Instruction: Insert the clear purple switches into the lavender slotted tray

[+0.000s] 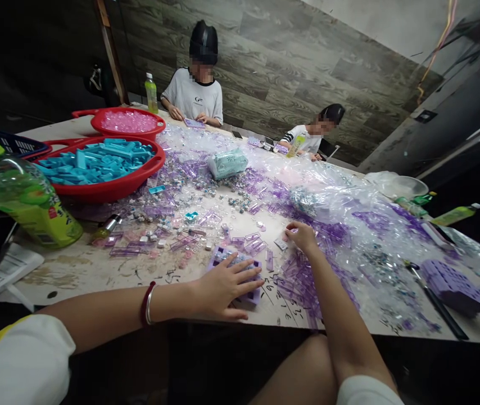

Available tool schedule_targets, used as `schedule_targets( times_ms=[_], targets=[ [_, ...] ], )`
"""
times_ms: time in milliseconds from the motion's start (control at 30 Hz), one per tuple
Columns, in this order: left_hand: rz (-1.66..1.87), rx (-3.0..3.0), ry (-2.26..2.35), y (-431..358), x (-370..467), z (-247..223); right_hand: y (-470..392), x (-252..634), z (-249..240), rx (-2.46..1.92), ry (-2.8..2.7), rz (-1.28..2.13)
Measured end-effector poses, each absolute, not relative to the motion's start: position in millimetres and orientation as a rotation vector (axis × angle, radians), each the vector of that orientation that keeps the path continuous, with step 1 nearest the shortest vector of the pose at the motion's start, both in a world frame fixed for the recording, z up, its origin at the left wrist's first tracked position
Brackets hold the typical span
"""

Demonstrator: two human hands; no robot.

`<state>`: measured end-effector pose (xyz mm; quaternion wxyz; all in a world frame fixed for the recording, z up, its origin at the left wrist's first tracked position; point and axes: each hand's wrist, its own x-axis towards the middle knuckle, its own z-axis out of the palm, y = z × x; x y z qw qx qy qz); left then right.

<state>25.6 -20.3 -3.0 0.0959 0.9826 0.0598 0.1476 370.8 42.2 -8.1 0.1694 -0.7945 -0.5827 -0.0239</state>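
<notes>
My left hand (pixel 227 284) lies flat with fingers spread over a light purple plastic block (pixel 254 296) with slots near the table's front edge. Small pale pieces show in its slots behind my fingers. Farther right, my right hand (pixel 302 236) is down at the tabletop with its fingers drawn together; what they hold, if anything, is hidden. Just left of it lies a small greyish flat piece (pixel 281 243). Clear purple rectangular plastic pieces (pixel 254 246) lie between my hands, and a heap of purple pieces (pixel 301 287) spreads beside my right forearm.
Red baskets hold blue pieces (pixel 107 160) and pink pieces (pixel 128 121) at left. A green-capped bottle (pixel 50 208) stands near. A wipes pack (pixel 227 164), plastic bags (pixel 328 191) and a purple stack (pixel 454 287) lie about. Two people (pixel 198 95) sit across.
</notes>
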Motion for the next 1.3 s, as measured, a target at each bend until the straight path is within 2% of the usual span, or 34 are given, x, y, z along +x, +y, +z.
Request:
schedule_targets(
  times_ms=[233, 467, 1300],
  targets=[
    [0.457, 2.91, 0.185, -19, 26, -8, 43, 370, -9, -2.246, -1.64, -0.084],
    [0.482, 2.883, 0.581, -17, 27, -8, 42, 371, -9, -2.246, -1.658, -0.095],
    [0.532, 2.961, 0.628, -16, 29, -15, 81, 360, -15, -2.293, -1.716, -0.162]
  ],
)
